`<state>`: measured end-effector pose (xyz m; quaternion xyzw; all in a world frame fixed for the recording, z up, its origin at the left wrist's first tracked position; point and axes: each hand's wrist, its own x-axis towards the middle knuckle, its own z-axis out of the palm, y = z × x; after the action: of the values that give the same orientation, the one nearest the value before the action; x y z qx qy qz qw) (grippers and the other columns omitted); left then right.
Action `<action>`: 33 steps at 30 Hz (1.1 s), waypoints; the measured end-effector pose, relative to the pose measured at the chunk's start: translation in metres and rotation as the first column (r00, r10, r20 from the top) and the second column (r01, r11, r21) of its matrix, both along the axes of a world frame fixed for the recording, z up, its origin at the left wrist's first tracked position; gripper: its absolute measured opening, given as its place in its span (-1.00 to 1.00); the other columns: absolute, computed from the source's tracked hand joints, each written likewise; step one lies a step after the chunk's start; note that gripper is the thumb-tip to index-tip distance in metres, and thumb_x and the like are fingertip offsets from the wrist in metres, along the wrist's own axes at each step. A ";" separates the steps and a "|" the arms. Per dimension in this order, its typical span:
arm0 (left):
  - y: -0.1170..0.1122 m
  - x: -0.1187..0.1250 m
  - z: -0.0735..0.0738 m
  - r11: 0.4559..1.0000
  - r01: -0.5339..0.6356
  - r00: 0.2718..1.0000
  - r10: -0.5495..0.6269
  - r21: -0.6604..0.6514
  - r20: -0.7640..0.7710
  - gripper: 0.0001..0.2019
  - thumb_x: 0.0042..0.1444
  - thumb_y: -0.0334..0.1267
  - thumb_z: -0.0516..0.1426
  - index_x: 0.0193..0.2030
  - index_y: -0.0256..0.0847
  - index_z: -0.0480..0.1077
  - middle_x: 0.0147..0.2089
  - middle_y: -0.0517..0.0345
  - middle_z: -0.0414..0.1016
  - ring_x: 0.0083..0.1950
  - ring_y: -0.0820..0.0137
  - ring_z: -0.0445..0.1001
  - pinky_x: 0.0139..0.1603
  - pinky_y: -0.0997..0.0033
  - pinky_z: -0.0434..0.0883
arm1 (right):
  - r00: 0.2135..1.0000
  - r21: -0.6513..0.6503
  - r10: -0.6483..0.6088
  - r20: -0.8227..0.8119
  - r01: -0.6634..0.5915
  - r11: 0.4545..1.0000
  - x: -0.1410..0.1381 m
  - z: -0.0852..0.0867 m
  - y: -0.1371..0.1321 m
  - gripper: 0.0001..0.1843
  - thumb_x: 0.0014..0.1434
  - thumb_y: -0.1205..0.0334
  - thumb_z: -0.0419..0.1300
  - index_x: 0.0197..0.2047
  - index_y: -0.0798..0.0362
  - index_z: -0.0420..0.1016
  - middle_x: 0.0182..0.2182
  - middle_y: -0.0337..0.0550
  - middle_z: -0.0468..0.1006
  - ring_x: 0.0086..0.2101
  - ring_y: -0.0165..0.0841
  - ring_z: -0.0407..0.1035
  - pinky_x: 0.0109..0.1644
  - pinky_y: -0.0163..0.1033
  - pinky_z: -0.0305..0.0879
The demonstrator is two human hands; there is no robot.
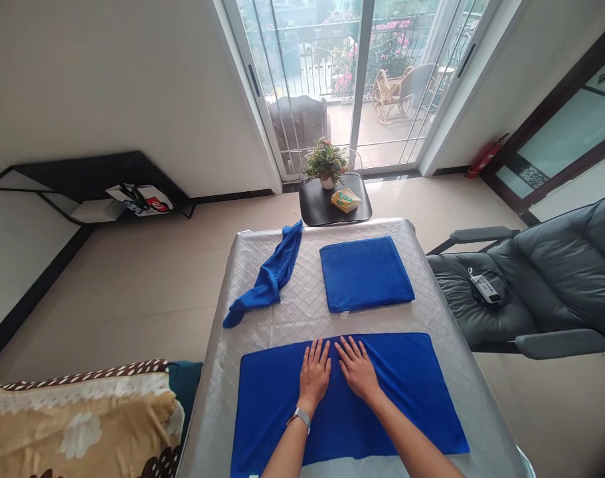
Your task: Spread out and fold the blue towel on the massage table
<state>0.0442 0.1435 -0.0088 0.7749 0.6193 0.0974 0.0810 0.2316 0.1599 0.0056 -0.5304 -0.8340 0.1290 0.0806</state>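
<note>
Here, the left hand (pixel 315 377) and right hand (pixel 359 373) lie palm-down, fingers slightly parted and unclenched, on a rectangular royal-blue towel (pixel 406 392) spread nearly flat.

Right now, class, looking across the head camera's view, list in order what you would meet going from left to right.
Black shelf → twisted blue cloth → left hand → right hand → dark grey armchair.

Left grip (pixel 315 374) and right grip (pixel 358 369) partly hide the cloth (pixel 404 382) beneath; the packet (pixel 346 200) beyond them bears illegibly small lettering.
</note>
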 end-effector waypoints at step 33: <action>-0.027 -0.199 -0.008 0.961 -0.273 0.958 0.268 -0.043 -0.101 -0.38 0.35 -0.02 0.02 0.52 0.15 -0.01 0.59 0.13 -0.04 0.56 0.04 -0.02 0.51 -0.23 -0.02 | 0.944 0.070 -0.205 0.258 0.194 0.979 0.208 -0.026 0.022 -0.33 0.38 0.16 -0.08 0.53 -0.11 0.03 0.43 -0.15 0.21 0.41 -0.20 0.05 0.49 0.16 -0.15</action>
<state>-0.1552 0.1168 -0.0168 0.6839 0.7252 0.0533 0.0594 0.4399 0.1823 -0.0202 -0.6226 -0.7819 0.0301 -0.0068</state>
